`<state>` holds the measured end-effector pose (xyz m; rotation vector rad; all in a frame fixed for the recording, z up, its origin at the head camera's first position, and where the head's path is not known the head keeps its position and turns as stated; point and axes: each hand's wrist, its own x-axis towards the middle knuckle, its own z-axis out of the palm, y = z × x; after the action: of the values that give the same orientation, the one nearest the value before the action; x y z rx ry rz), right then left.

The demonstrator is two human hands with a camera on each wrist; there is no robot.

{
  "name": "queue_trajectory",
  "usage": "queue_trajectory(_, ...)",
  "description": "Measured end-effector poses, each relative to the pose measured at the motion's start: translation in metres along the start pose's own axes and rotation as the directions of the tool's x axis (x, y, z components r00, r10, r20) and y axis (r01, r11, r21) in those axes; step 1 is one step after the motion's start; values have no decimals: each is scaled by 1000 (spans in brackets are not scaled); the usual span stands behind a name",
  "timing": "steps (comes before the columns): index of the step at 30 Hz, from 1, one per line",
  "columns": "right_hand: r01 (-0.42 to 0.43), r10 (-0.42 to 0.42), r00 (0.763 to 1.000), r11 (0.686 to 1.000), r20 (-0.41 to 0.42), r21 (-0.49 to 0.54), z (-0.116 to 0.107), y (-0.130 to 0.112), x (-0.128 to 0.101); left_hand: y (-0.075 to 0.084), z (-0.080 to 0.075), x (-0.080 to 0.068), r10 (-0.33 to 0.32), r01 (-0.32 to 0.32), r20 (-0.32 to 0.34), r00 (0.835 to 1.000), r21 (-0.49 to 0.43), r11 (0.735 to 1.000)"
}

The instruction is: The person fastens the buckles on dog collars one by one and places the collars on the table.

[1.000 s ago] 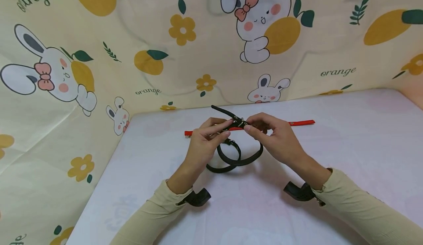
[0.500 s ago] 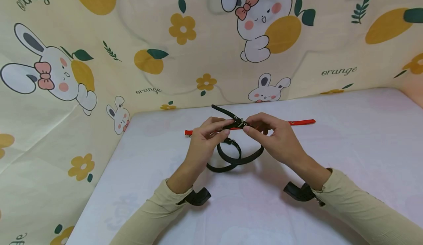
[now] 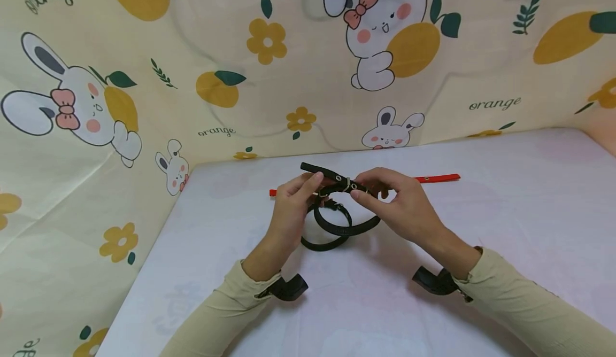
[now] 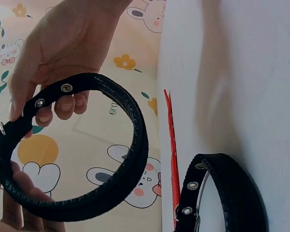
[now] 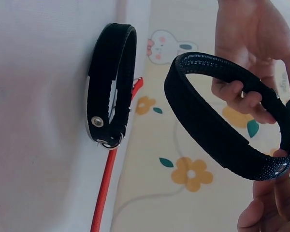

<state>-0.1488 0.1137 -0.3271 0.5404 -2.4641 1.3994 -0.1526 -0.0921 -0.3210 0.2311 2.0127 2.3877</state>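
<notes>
Black collar (image 3: 353, 229) held above the worktop (image 3: 505, 212), its loop hanging toward the person and its free strap end pointing left and away. Left hand (image 3: 291, 207) pinches the eyelet strap; right hand (image 3: 401, 207) pinches the buckle (image 3: 353, 186), which the fingertips largely hide. A second black collar (image 3: 327, 242), closed in a ring, lies on the worktop just below, partly overlapped in the head view. Behind both, a red strap (image 3: 440, 178) lies with its long axis left to right, its middle hidden by the hands.
</notes>
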Motion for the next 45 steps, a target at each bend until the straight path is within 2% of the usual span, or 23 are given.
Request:
queue_trajectory(5, 1, -1, 1000, 1000, 0, -5, -1, -1, 0, 0, 0, 1, 9, -9, 14, 1000, -29, 1000)
queue_trajectory(12, 4, -4, 1000, 1000, 13, 16, -2, -1, 1, 0, -2, 1, 31, -21, 72, 997, -138, 990)
queue_trajectory(22, -1, 0, 1000, 998, 9, 69, -3, -1, 3, 4, -1, 1, 8, 4, 55, 998, -210, 978)
queue_trajectory(28, 15, -17, 1000, 995, 12, 94, -6, -3, 4, 4, -1, 2, 32, -18, 57, 998, -228, 973)
queue_trajectory(35, -45, 39, 997, 994, 63, 98, -6, -1, 2, 1, -5, 1, 4, 6, 48, 999, -208, 978)
queue_trajectory(40, 14, -22, 998, 994, 67, 113, -10, 2, 4, 2, -9, -1, -5, 14, 45, 999, -192, 981)
queue_trajectory(45, 16, -19, 999, 997, 38, 76, -17, 2, 7, 3, -9, 2, 5, 4, 63, 998, -152, 988)
